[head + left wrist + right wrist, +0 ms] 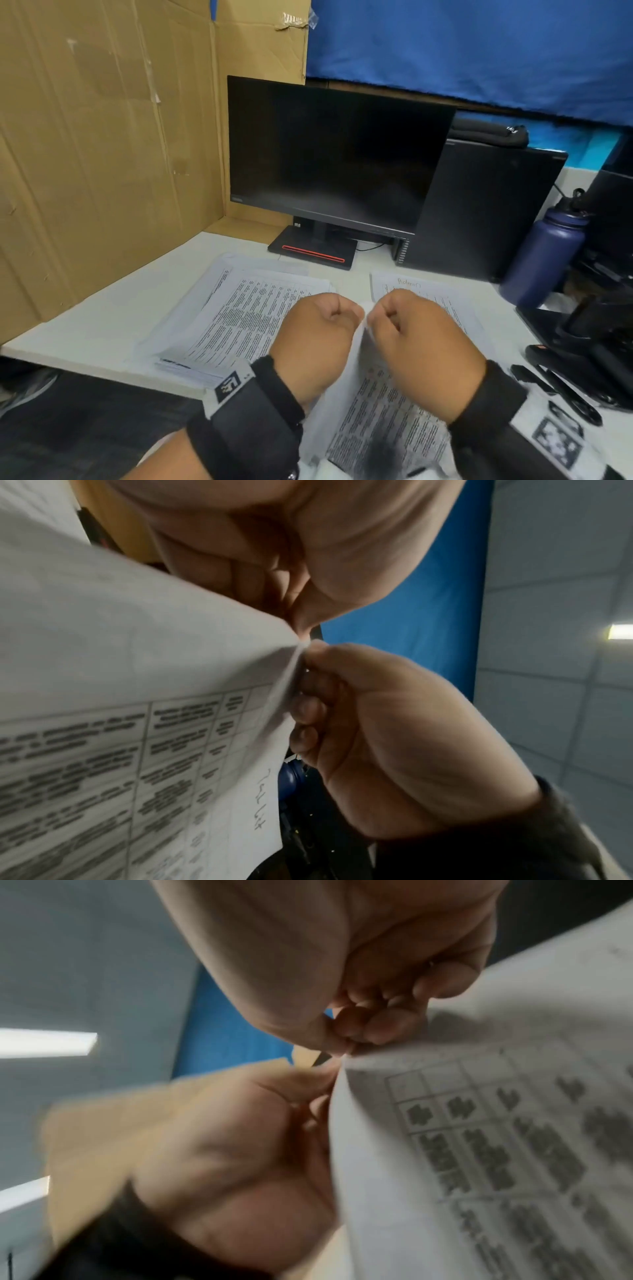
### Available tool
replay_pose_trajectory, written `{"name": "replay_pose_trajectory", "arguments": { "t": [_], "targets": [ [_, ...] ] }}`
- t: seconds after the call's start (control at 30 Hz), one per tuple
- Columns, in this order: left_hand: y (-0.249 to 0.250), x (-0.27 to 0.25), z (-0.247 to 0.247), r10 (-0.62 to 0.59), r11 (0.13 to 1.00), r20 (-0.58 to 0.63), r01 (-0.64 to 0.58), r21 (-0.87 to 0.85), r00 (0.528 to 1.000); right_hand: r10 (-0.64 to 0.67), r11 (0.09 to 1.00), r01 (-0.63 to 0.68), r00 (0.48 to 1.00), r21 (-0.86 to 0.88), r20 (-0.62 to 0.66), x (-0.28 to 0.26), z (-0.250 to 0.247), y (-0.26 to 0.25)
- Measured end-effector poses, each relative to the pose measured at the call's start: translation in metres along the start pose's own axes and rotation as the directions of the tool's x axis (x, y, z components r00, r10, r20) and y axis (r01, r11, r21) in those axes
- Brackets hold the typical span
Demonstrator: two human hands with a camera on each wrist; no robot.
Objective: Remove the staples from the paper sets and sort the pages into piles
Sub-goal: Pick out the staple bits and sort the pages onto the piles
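Hands met over desk (113, 318): left hand (317, 337) and right hand (416, 337) both pinched top corner of paper set (373, 411), fingers curled tight, set raised above the front edge. Printed piles (239, 311) lay flat behind; staple not discernible.

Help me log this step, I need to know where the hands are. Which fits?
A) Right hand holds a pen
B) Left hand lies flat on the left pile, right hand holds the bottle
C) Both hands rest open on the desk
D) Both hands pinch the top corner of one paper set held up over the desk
D: the left hand and right hand meet, fingers curled, pinching the corner of the held paper set.
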State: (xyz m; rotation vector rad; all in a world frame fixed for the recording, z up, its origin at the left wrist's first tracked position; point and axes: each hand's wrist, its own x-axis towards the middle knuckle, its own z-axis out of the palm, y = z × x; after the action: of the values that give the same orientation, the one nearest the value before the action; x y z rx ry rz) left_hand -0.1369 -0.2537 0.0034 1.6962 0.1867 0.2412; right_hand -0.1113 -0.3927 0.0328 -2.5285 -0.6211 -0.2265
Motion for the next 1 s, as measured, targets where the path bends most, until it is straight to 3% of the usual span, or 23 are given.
{"name": "replay_pose_trajectory", "arguments": {
  "t": [0.03,0.1,0.13,0.2,0.33,0.43,0.53,0.8,1.0],
  "targets": [
    [0.001,0.000,-0.001,-0.007,1.000,-0.003,0.007,-0.012,1.000,-0.019,0.998,0.021,0.999,0.060,-0.037,-0.002,-0.004,0.000],
    [0.003,0.001,-0.003,-0.036,0.997,0.024,0.037,-0.064,0.999,-0.206,0.978,0.201,0.970,-0.047,-0.130,-0.004,-0.009,0.005],
    [0.003,0.001,-0.003,-0.051,0.996,0.042,0.054,-0.076,0.998,-0.342,0.932,0.320,0.933,-0.169,-0.115,-0.004,-0.011,0.009],
    [0.002,0.001,-0.003,-0.096,0.991,0.075,0.102,-0.082,0.993,-0.532,0.773,0.502,0.846,-0.388,0.033,-0.001,-0.013,0.019],
    [0.002,0.001,0.000,-0.169,0.968,0.149,0.192,-0.160,0.974,-0.664,0.559,0.637,0.727,-0.531,0.173,0.013,-0.020,0.039],
    [0.000,0.005,-0.001,-0.203,0.956,0.164,0.232,-0.182,0.965,-0.756,0.380,0.742,0.593,-0.552,0.276,0.019,-0.025,0.042],
    [0.002,0.006,-0.005,-0.219,0.936,0.202,0.264,-0.234,0.955,-0.808,0.283,0.792,0.501,-0.541,0.311,0.024,-0.027,0.041],
    [0.006,0.005,-0.014,-0.165,0.950,0.150,0.198,-0.241,0.975,-0.840,0.251,0.710,0.498,-0.658,0.217,0.035,-0.019,0.025],
    [0.009,0.000,-0.017,-0.126,0.965,0.150,0.156,-0.211,0.981,-0.860,0.118,0.743,0.407,-0.659,0.306,0.032,-0.030,0.017]
  ]
}}
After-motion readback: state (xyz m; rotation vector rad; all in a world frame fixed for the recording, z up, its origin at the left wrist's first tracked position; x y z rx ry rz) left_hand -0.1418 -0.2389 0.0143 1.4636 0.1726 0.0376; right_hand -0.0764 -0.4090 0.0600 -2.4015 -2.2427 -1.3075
